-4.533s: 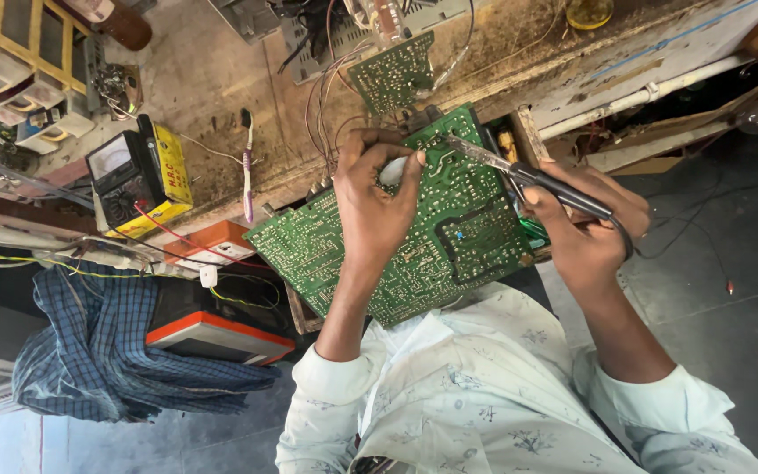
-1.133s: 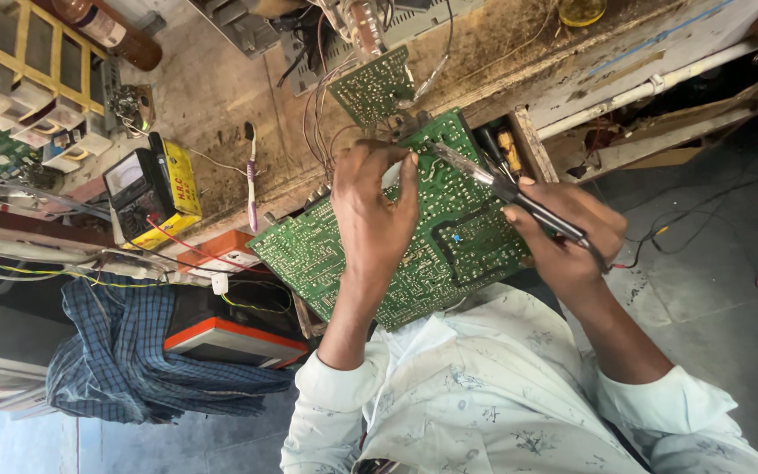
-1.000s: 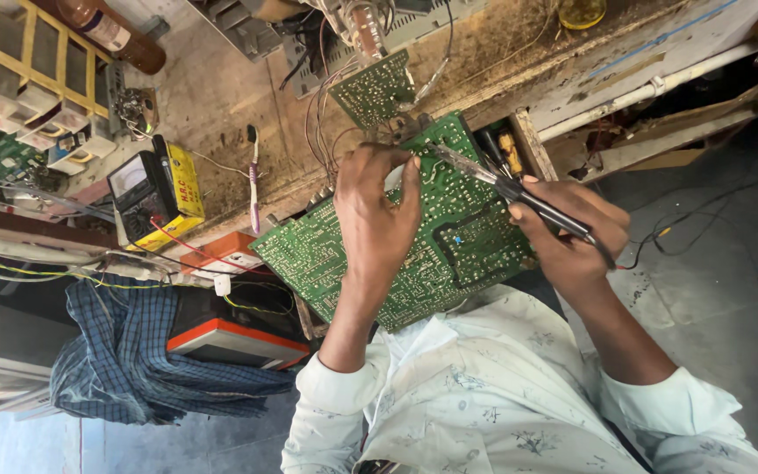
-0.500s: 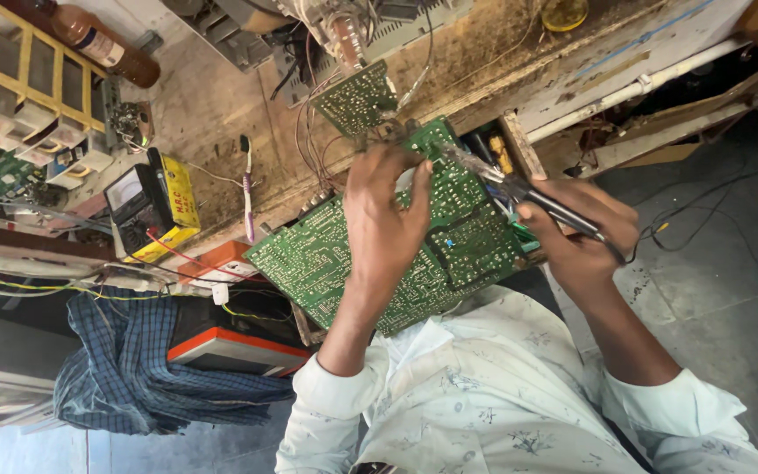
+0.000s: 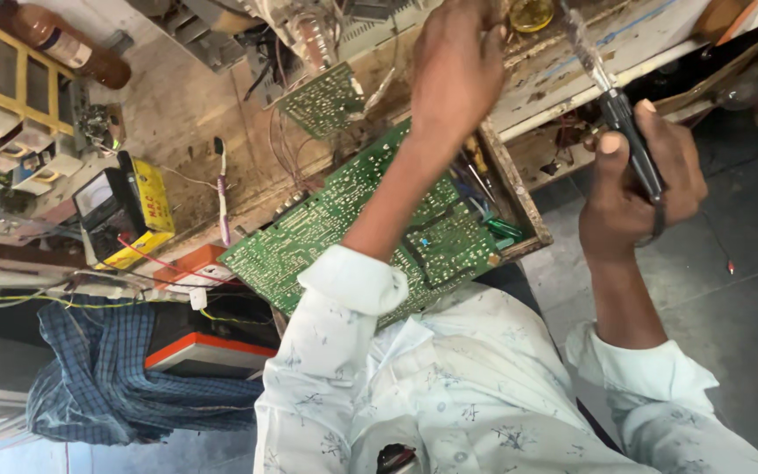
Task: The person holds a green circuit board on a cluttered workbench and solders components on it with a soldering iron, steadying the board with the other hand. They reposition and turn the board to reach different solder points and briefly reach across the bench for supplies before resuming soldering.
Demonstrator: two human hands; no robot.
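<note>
A worn, stained wooden workbench carries the clutter. A large green printed circuit board lies on its near edge. Beyond that board sits a smaller green circuit board; left of it lie a purple-handled toothbrush and a yellow-cased analogue multimeter.

Electronics repair workshop; circuit boards, multimeter.

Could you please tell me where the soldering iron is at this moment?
In the head view, the soldering iron is at the upper right, gripped in the right hand and raised off the large green circuit board, its tip pointing toward the bench edge.
</note>
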